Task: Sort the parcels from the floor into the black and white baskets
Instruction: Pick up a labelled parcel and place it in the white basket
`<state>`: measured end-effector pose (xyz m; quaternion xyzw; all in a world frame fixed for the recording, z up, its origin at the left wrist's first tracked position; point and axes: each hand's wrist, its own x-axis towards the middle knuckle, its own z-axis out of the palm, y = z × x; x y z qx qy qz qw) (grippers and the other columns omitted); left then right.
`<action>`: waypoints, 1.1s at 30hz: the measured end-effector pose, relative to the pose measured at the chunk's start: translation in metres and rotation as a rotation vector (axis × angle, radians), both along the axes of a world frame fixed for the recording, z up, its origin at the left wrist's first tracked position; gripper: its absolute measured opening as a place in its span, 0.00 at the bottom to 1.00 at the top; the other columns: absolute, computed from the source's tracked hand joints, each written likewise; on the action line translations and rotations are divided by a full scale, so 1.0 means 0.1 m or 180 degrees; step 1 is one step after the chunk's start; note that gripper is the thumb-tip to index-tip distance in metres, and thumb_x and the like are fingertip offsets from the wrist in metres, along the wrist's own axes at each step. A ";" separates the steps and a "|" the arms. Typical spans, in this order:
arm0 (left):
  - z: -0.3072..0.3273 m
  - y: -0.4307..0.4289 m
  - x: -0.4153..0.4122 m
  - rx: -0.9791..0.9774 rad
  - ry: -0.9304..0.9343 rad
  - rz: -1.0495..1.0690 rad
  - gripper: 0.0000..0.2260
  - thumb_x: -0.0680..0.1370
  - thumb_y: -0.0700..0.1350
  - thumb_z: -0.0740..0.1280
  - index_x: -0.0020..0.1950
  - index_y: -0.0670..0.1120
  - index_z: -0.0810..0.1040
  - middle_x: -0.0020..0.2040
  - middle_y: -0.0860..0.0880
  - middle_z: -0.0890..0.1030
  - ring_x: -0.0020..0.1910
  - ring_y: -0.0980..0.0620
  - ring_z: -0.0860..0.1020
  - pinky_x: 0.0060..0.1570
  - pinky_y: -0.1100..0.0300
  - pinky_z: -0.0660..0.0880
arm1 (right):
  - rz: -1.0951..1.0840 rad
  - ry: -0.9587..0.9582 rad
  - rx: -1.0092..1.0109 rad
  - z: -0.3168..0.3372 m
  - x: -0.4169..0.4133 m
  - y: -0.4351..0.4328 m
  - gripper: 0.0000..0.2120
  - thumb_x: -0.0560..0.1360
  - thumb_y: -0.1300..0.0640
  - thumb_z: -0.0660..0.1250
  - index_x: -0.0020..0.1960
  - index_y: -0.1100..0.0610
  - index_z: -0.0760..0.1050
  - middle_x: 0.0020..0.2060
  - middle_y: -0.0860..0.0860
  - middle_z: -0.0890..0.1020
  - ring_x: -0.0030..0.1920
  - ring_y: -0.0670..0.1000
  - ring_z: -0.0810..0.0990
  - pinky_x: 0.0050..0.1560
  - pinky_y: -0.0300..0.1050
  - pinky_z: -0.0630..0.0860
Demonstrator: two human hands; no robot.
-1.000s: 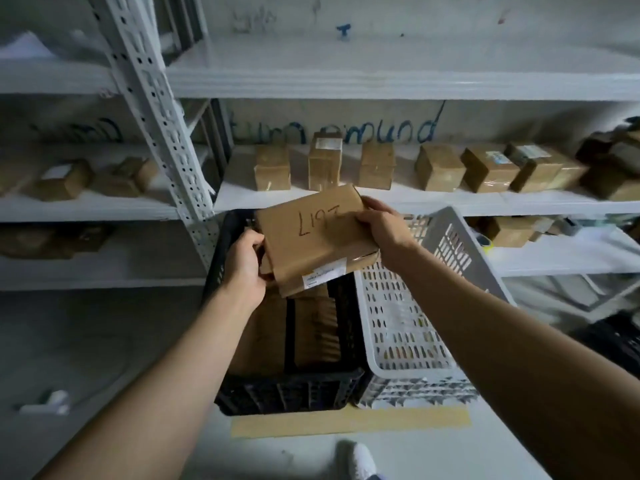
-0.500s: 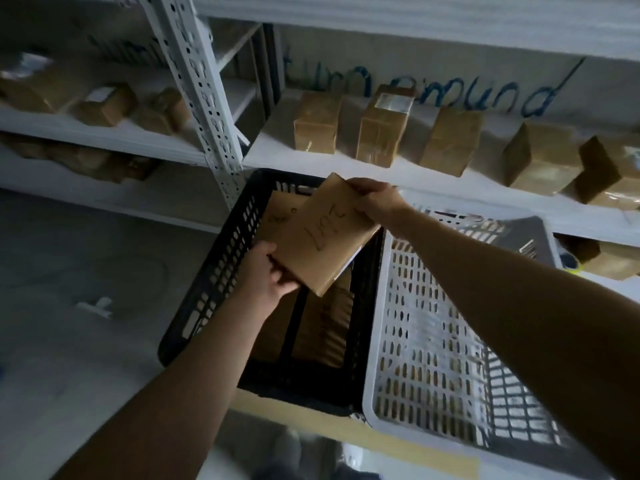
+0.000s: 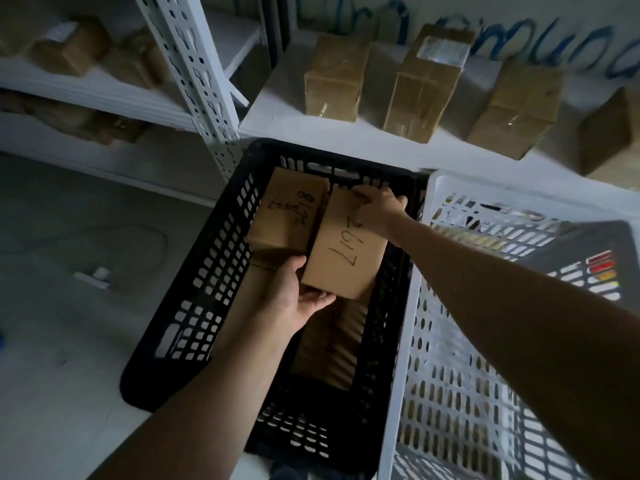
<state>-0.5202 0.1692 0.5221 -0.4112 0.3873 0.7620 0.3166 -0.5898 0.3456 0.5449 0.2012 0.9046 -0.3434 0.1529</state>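
- White basket (image 3: 485,187) stands just right of the right hand (image 3: 381,213).
- Black basket (image 3: 207,289) surrounds both hands.
- Parcel marked 2617 (image 3: 346,251) is held between the hands, inside the black basket.
- Second parcel (image 3: 284,216) lies left of the right hand.
- The right hand's fingers curl over the 2617 parcel's far edge.
- Left hand (image 3: 294,303) clasps its near corner.
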 end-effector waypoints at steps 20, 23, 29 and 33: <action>-0.13 0.14 -0.40 -0.0224 0.0278 -0.0416 0.13 0.78 0.49 0.63 0.53 0.39 0.73 0.54 0.37 0.76 0.60 0.37 0.73 0.63 0.40 0.68 | -0.0687 0.0240 -0.0557 -0.22 -0.12 0.09 0.27 0.76 0.65 0.53 0.75 0.56 0.58 0.71 0.57 0.63 0.64 0.58 0.70 0.60 0.49 0.72; -0.01 0.06 -0.39 -0.0771 0.0418 -0.0740 0.22 0.79 0.50 0.62 0.67 0.38 0.68 0.65 0.37 0.72 0.66 0.38 0.71 0.61 0.45 0.70 | -0.0793 0.0707 -0.0759 -0.05 -0.07 0.09 0.21 0.78 0.58 0.58 0.71 0.55 0.66 0.63 0.55 0.74 0.46 0.51 0.76 0.41 0.38 0.74; 0.56 -0.04 -0.38 -0.1792 0.1641 -0.1201 0.11 0.80 0.50 0.60 0.55 0.45 0.76 0.57 0.43 0.79 0.52 0.47 0.79 0.53 0.53 0.77 | -0.0935 0.1597 -0.1407 0.59 0.10 -0.09 0.16 0.79 0.52 0.61 0.63 0.58 0.75 0.52 0.48 0.79 0.52 0.45 0.77 0.48 0.30 0.70; 1.15 -0.08 -0.41 -0.1991 0.2696 -0.1121 0.08 0.80 0.51 0.61 0.50 0.49 0.77 0.53 0.44 0.81 0.52 0.47 0.80 0.57 0.49 0.76 | -0.1070 0.1954 -0.1875 1.05 0.37 -0.22 0.17 0.79 0.51 0.61 0.63 0.60 0.75 0.53 0.48 0.80 0.51 0.40 0.77 0.48 0.26 0.71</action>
